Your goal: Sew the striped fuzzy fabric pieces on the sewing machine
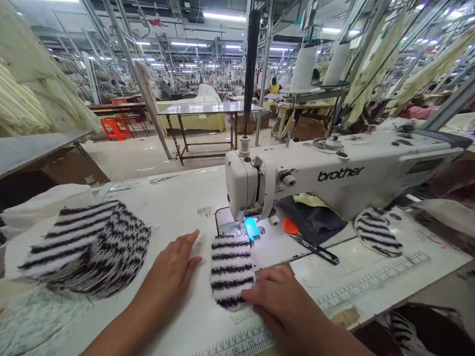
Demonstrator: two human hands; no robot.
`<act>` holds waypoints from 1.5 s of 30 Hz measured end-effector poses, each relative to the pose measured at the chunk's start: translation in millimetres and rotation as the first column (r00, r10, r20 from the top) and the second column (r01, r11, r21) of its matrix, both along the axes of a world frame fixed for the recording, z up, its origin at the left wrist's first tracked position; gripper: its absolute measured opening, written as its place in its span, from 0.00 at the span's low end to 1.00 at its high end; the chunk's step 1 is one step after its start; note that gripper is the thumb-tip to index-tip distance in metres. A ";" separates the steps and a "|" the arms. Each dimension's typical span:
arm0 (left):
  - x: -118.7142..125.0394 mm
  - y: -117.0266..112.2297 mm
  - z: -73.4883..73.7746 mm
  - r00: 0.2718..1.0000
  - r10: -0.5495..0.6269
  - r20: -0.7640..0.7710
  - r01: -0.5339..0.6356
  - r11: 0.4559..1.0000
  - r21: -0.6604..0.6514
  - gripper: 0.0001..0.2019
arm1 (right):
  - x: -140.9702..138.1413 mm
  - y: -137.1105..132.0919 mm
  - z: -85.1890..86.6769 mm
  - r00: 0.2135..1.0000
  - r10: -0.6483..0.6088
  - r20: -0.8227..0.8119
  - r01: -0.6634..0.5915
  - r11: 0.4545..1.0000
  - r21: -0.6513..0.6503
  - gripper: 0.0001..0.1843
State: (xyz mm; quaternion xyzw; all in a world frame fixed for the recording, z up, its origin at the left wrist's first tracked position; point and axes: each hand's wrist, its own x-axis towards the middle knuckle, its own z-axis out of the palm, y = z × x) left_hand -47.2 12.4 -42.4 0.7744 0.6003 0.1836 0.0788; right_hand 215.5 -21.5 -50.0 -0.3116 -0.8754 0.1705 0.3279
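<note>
A fluffy black-and-white striped fabric piece [232, 272] lies flat on the sewing table, its far edge close to the presser foot of the white sewing machine [247, 188]. Fingers curled, my right hand [276, 296] grips the piece at its lower right edge. My left hand [178, 262] rests on the table just left of the piece, apart from it, with thumb and fingers spread and nothing held. Farther left sits a stack of similar striped pieces [100, 242]. The needle area is lit blue-white; the needle tip is too small to make out.
Thread snips [315, 248] lie right of the needle, beside dark cloth [311, 220] and an orange scrap [290, 226]. Another striped piece [377, 231] rests under the machine's right end. A ruler strip [241, 343] runs along the front edge. Pale cloth [40, 316] covers the left corner.
</note>
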 end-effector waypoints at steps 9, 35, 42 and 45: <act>50.1 31.4 28.6 0.984 -0.123 -0.128 0.125 0.992 0.005 0.14 | -6.5 4.7 4.2 0.991 -0.109 0.083 0.102 0.991 0.088 0.12; 63.1 36.4 14.9 0.982 -0.184 -0.044 0.178 0.978 -0.108 0.05 | 3.0 5.3 0.2 0.990 -0.076 0.122 0.078 0.997 -0.008 0.10; 60.6 34.0 9.7 0.985 -0.175 0.009 0.175 0.985 -0.003 0.07 | 7.5 5.3 4.1 0.992 -0.112 0.061 0.111 0.994 0.008 0.10; 61.3 35.7 8.0 0.985 -0.174 -0.010 0.174 0.985 0.017 0.07 | 12.1 8.3 6.4 0.989 -0.136 0.063 0.136 0.991 0.010 0.09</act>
